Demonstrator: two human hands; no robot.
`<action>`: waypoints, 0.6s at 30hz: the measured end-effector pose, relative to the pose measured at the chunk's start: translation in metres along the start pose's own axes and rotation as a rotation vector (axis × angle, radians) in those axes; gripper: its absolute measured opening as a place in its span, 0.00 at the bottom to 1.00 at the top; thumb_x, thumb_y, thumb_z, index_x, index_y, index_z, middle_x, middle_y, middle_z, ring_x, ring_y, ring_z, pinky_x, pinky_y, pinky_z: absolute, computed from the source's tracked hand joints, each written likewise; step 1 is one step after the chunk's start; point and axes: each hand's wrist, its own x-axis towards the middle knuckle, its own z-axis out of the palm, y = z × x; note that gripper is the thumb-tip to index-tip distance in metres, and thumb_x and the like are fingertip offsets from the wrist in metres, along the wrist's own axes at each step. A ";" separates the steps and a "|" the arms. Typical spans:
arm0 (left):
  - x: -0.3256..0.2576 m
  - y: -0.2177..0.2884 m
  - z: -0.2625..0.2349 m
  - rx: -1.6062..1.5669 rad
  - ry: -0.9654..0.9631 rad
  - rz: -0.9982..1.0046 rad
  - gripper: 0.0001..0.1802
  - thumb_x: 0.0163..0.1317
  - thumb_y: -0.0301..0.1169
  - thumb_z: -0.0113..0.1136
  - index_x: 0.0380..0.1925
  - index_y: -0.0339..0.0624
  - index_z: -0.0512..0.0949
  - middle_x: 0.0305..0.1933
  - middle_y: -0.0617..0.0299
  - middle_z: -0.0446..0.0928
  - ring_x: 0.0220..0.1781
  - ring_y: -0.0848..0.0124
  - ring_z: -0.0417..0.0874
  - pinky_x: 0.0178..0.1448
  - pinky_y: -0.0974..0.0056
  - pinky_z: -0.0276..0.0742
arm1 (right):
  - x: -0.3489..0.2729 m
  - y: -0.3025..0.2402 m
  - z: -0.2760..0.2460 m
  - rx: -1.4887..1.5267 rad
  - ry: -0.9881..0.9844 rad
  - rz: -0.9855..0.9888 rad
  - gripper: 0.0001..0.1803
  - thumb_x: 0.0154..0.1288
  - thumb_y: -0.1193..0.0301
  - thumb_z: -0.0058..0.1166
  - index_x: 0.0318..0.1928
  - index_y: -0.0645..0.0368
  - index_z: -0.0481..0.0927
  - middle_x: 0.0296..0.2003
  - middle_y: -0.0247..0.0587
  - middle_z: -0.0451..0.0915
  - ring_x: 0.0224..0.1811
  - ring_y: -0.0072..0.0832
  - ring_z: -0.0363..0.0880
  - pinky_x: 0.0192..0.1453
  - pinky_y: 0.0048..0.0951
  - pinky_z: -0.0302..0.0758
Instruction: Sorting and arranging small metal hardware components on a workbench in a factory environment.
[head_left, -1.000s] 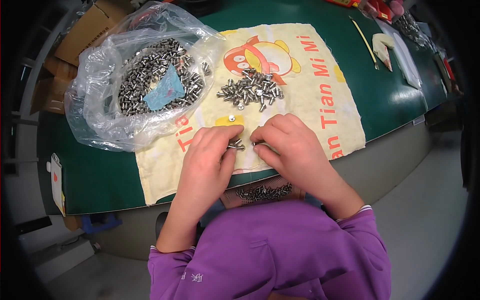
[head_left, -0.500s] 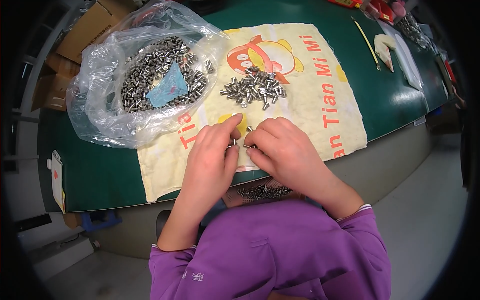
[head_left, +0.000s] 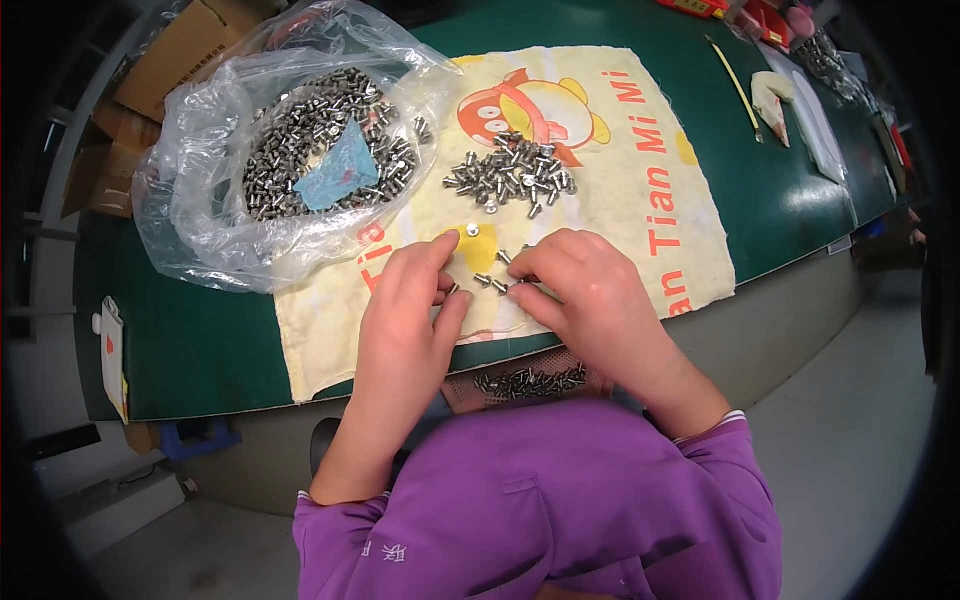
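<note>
On a cream printed cloth (head_left: 640, 250), both of my hands work close together near the table's front edge. My left hand (head_left: 405, 305) is curled, and a small metal screw (head_left: 454, 289) shows between its thumb and fingers. The fingers of my right hand (head_left: 590, 285) are bent round small screws, partly hidden inside the grip; one screw (head_left: 503, 258) sits at the index fingertip. Between the hands lie loose screws (head_left: 484, 280) on the cloth. Another screw (head_left: 473, 230) stands head up just beyond them. Farther away is a heap of screws (head_left: 515, 175).
A clear plastic bag (head_left: 200, 235) full of screws, with a blue scrap (head_left: 338, 170) on top, stands at the left. Below the table edge, more screws (head_left: 530, 382) lie in a perforated pinkish tray (head_left: 464, 398). Cardboard boxes (head_left: 180, 60) are at the far left.
My hands have moved a little apart. Loose screws now show between them, and the screw beyond the left fingertips has come into view.
</note>
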 end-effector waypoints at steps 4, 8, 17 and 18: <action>0.006 0.004 0.001 -0.048 0.002 -0.020 0.28 0.54 0.16 0.67 0.57 0.36 0.76 0.51 0.54 0.76 0.46 0.64 0.80 0.51 0.62 0.79 | 0.003 -0.002 0.002 0.003 -0.042 -0.013 0.11 0.57 0.74 0.64 0.40 0.59 0.79 0.34 0.41 0.75 0.39 0.41 0.76 0.44 0.39 0.75; 0.010 -0.002 0.000 0.110 -0.061 0.141 0.23 0.54 0.21 0.68 0.52 0.37 0.78 0.47 0.52 0.78 0.50 0.54 0.79 0.55 0.55 0.76 | 0.002 -0.007 0.003 -0.010 -0.063 0.018 0.10 0.57 0.72 0.66 0.39 0.56 0.81 0.35 0.38 0.78 0.41 0.39 0.78 0.44 0.38 0.76; 0.007 -0.001 0.007 0.035 -0.062 0.045 0.27 0.55 0.16 0.66 0.58 0.37 0.75 0.44 0.57 0.79 0.47 0.63 0.80 0.53 0.61 0.77 | 0.005 -0.004 0.002 0.032 -0.042 0.013 0.10 0.56 0.73 0.66 0.39 0.56 0.81 0.34 0.39 0.77 0.40 0.39 0.77 0.44 0.38 0.76; 0.006 0.000 0.007 0.033 -0.062 0.043 0.27 0.55 0.16 0.66 0.58 0.37 0.75 0.44 0.57 0.79 0.47 0.63 0.80 0.53 0.61 0.77 | 0.005 -0.004 0.001 0.043 -0.060 0.014 0.10 0.56 0.73 0.66 0.38 0.56 0.81 0.34 0.39 0.78 0.40 0.40 0.78 0.44 0.39 0.76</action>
